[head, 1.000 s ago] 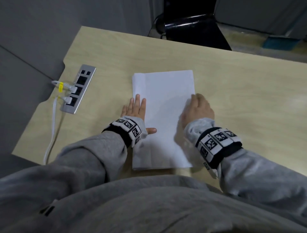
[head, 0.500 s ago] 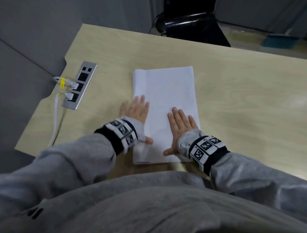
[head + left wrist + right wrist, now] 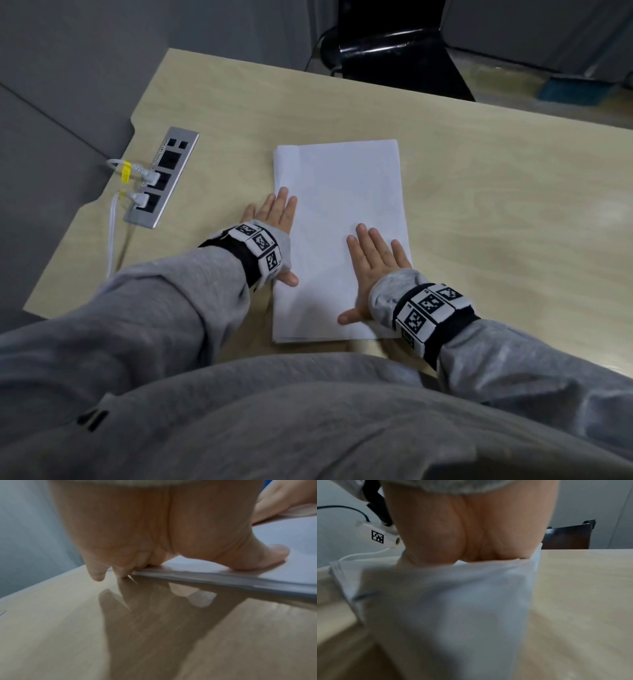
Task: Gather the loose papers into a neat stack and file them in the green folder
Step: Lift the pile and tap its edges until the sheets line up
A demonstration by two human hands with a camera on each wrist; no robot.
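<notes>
Papers point(image 3: 337, 219) mostly squared into one stack on the desk point(image 3: 496, 205), right hand point(image 3: 371, 263) flat on top with fingers spread, left hand point(image 3: 274, 219) fingers straight against its left edge; green folder not visible, filing still pending.

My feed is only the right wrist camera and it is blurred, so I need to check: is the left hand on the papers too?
Observer: Yes. In the head view the left hand lies along the left edge of the paper stack, thumb on the top sheet.
Operator: Are the edges lined up?
Observer: Nearly. A lower sheet shows as a narrow strip along the far left edge.
Operator: Any green folder nearby?
Observer: None shows in any view. On the table a power strip lies left of the stack.
</notes>
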